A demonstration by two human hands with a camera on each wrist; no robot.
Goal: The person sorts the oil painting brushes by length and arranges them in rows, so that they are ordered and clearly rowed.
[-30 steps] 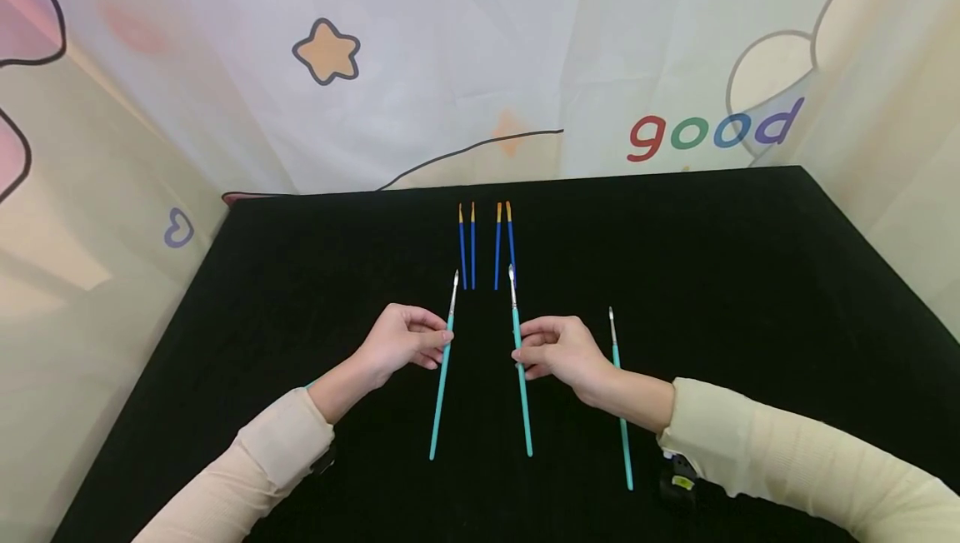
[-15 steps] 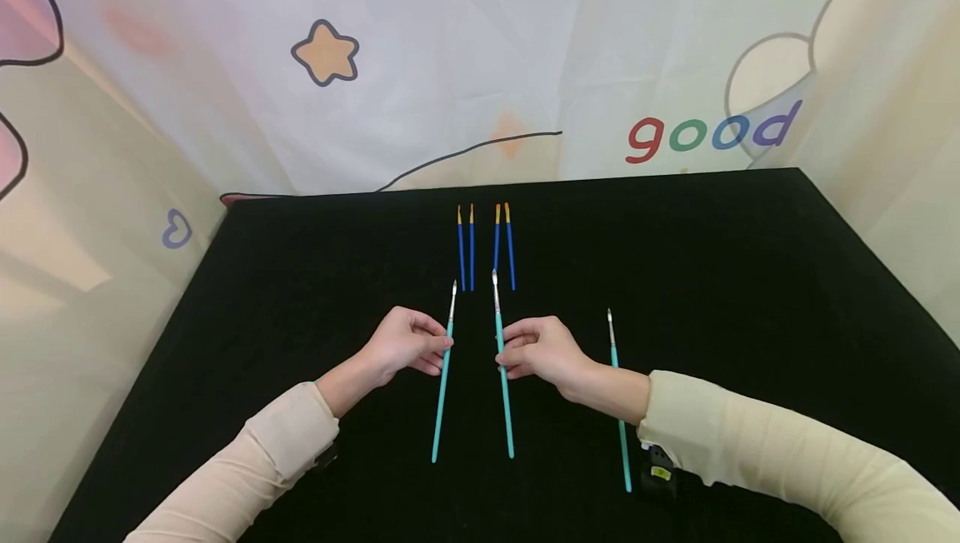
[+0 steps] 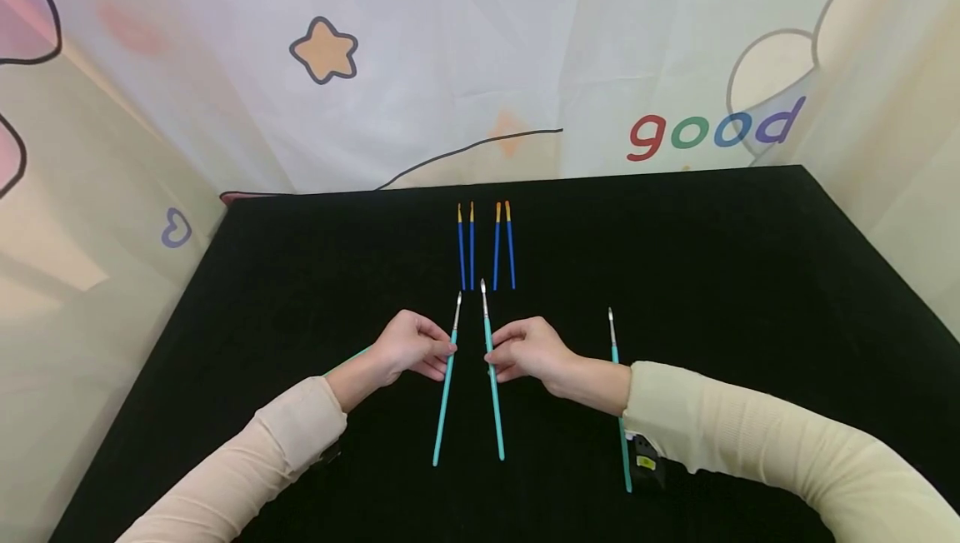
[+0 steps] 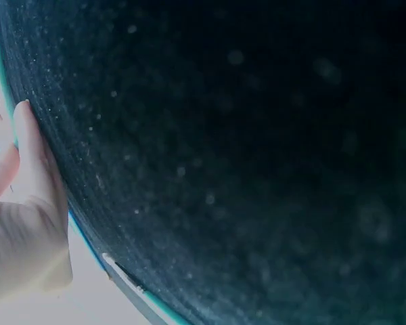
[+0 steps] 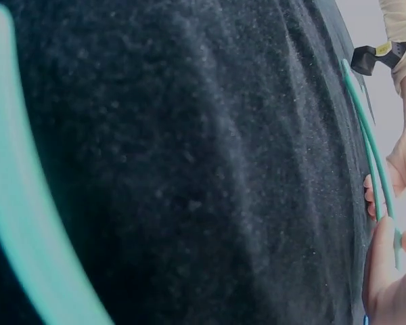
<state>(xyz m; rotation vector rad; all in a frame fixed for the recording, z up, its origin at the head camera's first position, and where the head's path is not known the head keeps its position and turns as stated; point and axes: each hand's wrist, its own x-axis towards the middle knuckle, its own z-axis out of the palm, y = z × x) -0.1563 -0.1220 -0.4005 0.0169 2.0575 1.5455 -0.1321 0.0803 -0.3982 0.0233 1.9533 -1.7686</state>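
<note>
In the head view my left hand (image 3: 412, 349) pinches a turquoise paintbrush (image 3: 442, 410) at mid-handle, bristles pointing away. My right hand (image 3: 534, 353) holds a second turquoise paintbrush (image 3: 497, 422) the same way, close by on the right, its tip leaning left. The tips of the two brushes stand nearer each other than the handle ends. In the right wrist view, thumb and fingers (image 5: 382, 264) grip the handle at the right edge. Only the side of my left hand (image 4: 34, 210) shows in the left wrist view.
Blue paintbrushes with orange tips lie in two pairs, left (image 3: 472, 256) and right (image 3: 497, 256), at the back of the black-covered table (image 3: 712, 276). Another turquoise paintbrush (image 3: 614, 353) lies partly under my right forearm; one more (image 3: 356, 360) is mostly hidden by my left wrist.
My right hand has moved left with its paintbrush, narrowing the space between the two brushes. The left hand has shifted slightly right and toward me, still holding its brush.
</note>
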